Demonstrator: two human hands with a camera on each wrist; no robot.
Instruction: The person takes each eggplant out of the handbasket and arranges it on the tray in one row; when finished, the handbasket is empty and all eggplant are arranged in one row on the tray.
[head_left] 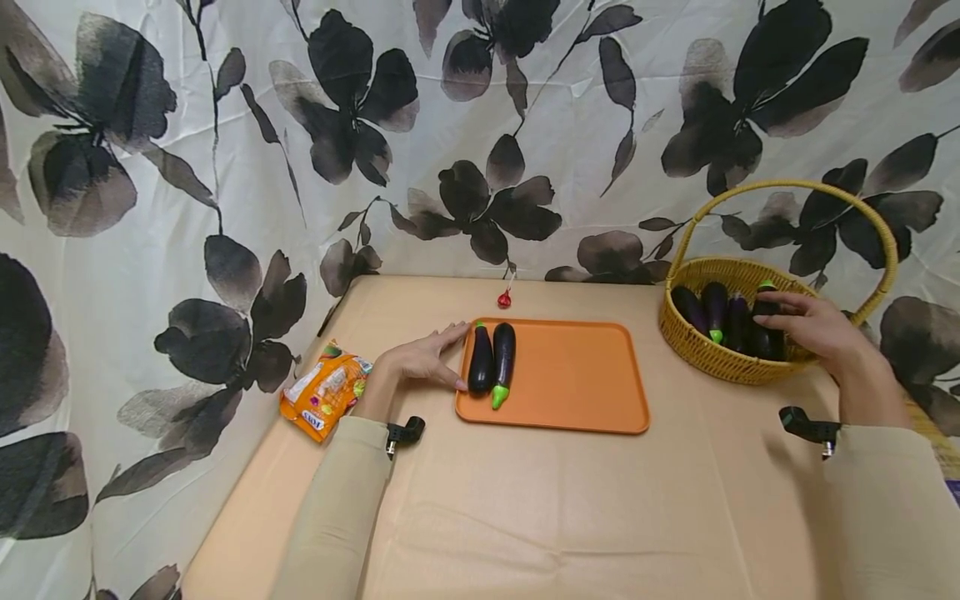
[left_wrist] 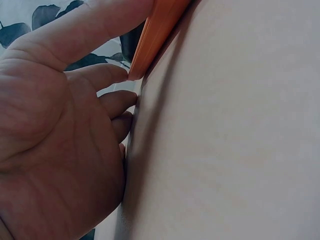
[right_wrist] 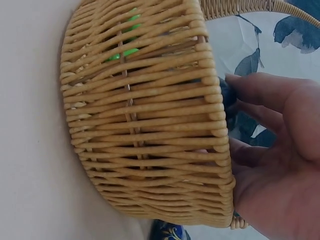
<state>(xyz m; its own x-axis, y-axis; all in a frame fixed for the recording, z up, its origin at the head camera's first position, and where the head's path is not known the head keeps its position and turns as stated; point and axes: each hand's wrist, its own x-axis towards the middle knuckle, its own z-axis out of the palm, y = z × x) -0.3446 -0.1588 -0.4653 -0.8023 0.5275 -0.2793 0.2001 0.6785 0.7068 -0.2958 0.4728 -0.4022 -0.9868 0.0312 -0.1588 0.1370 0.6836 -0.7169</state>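
Observation:
Two dark purple eggplants (head_left: pixel 503 358) with green stem ends lie side by side at the left end of an orange tray (head_left: pixel 570 375). My left hand (head_left: pixel 423 358) rests at the tray's left edge, its thumb and fingers spread and touching the rim; the left wrist view shows the palm and loosely bent fingers beside the tray edge. On the right, my right hand (head_left: pixel 813 325) reaches over the rim of a wicker basket (head_left: pixel 720 362) and grips an eggplant (head_left: pixel 767 337) between thumb and fingers. Several more eggplants (head_left: pixel 715 308) lie in the basket. In the right wrist view the basket wall hides most of the gripped eggplant.
An orange snack bag (head_left: pixel 324 392) lies left of the tray, close to my left forearm. A small red ornament (head_left: pixel 505 298) is just behind the tray. The basket's tall handle (head_left: pixel 795 185) arches above it. A flower-patterned cloth (head_left: pixel 480 125) hangs behind the beige-covered table (head_left: pixel 570 517).

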